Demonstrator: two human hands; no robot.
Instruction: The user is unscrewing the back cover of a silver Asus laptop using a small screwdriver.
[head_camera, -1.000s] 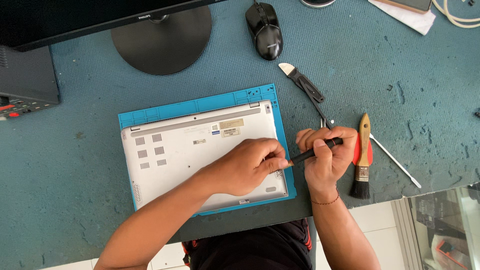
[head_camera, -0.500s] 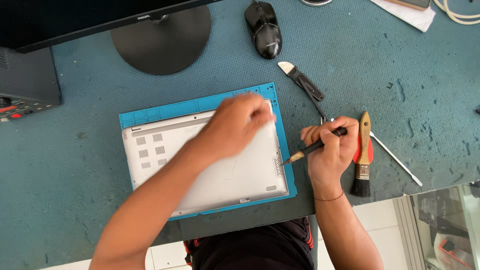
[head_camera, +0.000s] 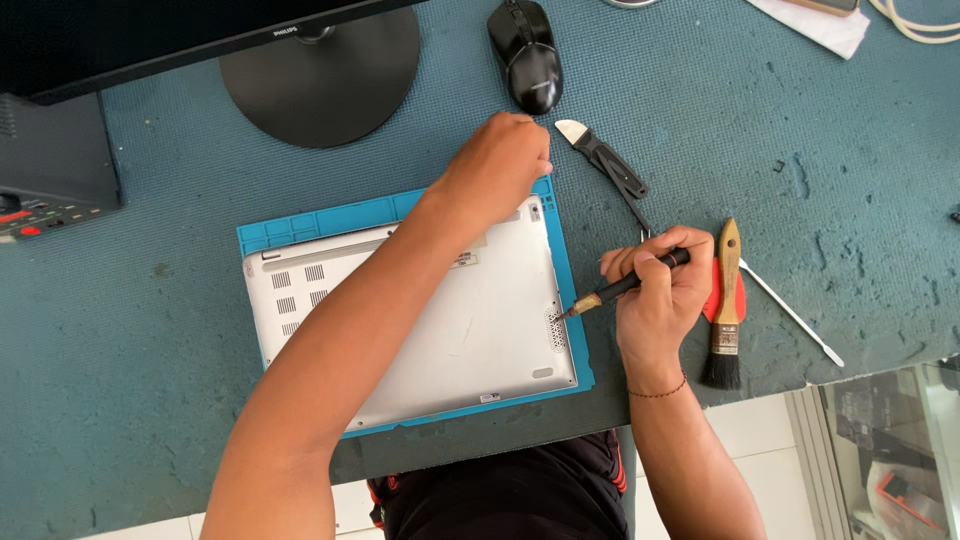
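A silver laptop (head_camera: 470, 330) lies bottom-up on a blue work mat (head_camera: 300, 225). My right hand (head_camera: 660, 295) grips a black-handled screwdriver (head_camera: 625, 287); its tip rests at the laptop's right edge by a vent grille. My left hand (head_camera: 495, 160) reaches across the laptop to the mat's far right corner, fingers curled down on the mat edge. Whether it holds something small is hidden.
A monitor with a round base (head_camera: 320, 70) stands behind the mat, a black mouse (head_camera: 527, 55) beside it. Right of the laptop lie a folding knife (head_camera: 605, 160), a paintbrush (head_camera: 725, 310), a red pick and a thin metal rod (head_camera: 790, 310). A black box (head_camera: 55, 165) sits far left.
My left hand has left the screwdriver tip and moved up and away across the laptop to the mat's far right corner. My right hand stays put with the screwdriver.
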